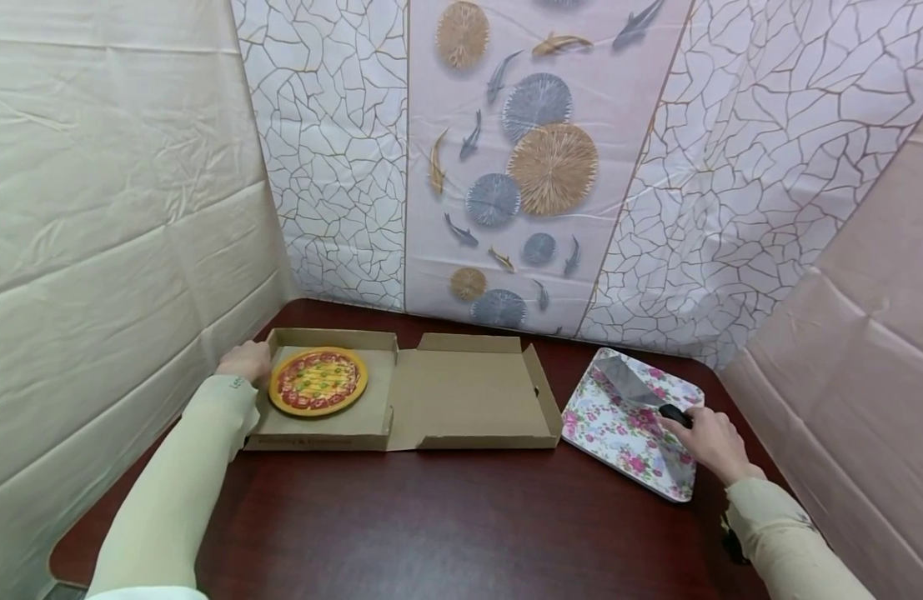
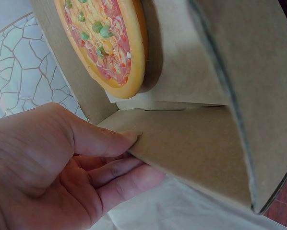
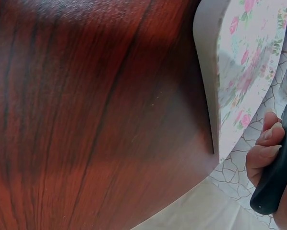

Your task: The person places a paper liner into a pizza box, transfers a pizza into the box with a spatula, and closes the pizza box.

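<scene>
My left hand [image 1: 243,362] is at the left wall of an open cardboard pizza box [image 1: 472,396]. In the left wrist view the thumb and fingers pinch the top edge of that wall [image 2: 191,148]. Inside the box's left half lies a round pizza [image 1: 318,382] with a yellow crust, red slices and green bits, on pale paper. My right hand [image 1: 714,443] grips the black handle [image 3: 278,167] of a spatula [image 1: 626,382]. Its flat metal blade is over a white tray [image 1: 619,446] with pink flowers, pointing toward the far left.
The box lid [image 1: 476,392] lies folded out to the right, its end flap close to the tray. Everything stands on a dark red wooden table [image 1: 401,517]. Pale cloth walls [image 1: 116,167] rise on both sides, and a patterned curtain [image 1: 341,150] hangs behind.
</scene>
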### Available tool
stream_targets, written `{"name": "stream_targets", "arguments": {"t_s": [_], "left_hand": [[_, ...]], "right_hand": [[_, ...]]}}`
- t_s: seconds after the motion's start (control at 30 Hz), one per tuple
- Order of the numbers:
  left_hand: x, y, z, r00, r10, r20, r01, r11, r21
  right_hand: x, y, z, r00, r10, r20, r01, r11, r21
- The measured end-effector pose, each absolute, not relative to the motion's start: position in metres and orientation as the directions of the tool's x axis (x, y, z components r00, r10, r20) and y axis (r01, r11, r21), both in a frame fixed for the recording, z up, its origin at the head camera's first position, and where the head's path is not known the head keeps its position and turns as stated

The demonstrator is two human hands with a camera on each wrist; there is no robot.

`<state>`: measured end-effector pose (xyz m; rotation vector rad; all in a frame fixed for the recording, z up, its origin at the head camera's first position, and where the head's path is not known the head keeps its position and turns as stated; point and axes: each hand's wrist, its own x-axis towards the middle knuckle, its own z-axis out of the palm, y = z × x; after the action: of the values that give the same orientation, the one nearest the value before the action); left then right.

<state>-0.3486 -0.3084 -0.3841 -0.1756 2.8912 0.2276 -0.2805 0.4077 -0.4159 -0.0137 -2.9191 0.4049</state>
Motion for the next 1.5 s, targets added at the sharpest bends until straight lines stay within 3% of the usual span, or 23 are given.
{"name": "stream_targets", "arguments": {"t_s": [1.5], "left_hand": [[-0.346,-0.305,-0.385,-0.969,-0.114,-0.218,-0.147,0.979,0.139]], "right_hand": [[-0.278,0.412,-0.432,-0.991,0.124,0.046,0.106,0.951,-0.291]]}}
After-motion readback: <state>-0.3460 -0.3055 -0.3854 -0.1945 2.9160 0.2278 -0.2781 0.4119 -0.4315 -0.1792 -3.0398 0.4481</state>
